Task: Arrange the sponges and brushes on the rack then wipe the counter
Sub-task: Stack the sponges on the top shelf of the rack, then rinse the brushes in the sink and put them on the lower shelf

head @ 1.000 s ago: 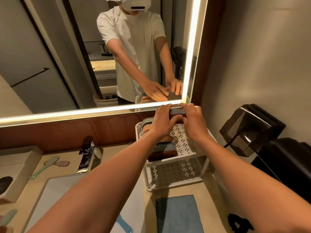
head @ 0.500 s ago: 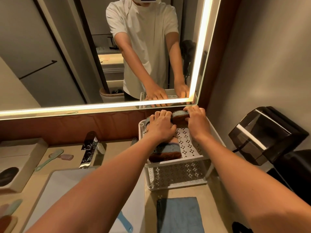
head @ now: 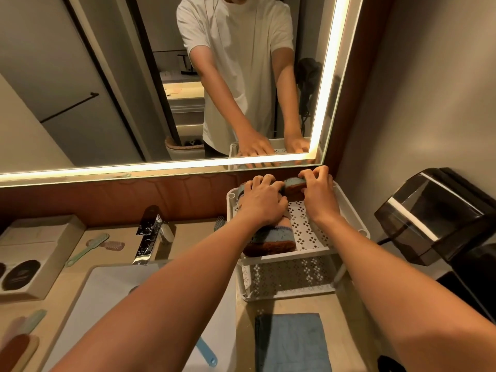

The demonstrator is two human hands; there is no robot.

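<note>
A white two-tier perforated rack (head: 349,237) stands on the counter against the back wall at the right. On its top shelf lie blue-and-brown sponges: one (head: 271,240) at the front and one (head: 294,187) at the back edge. My right hand (head: 318,191) grips the back sponge with curled fingers. My left hand (head: 261,200) lies over the sponges beside it, its fingertips on that same sponge. A green-handled brush (head: 88,248) lies on the counter to the left. A folded blue cloth (head: 292,342) sits in front of the rack.
A chrome tap (head: 147,237) stands above the white basin (head: 112,299). A beige tray (head: 40,253) with dark soaps is at far left, more brushes (head: 18,342) at the bottom left, a blue brush (head: 205,351) in the basin. A black dispenser (head: 434,216) hangs on the right wall.
Both hands lowered the sponge from above the rack's back edge onto the top shelf. The camera tilted down a little.
</note>
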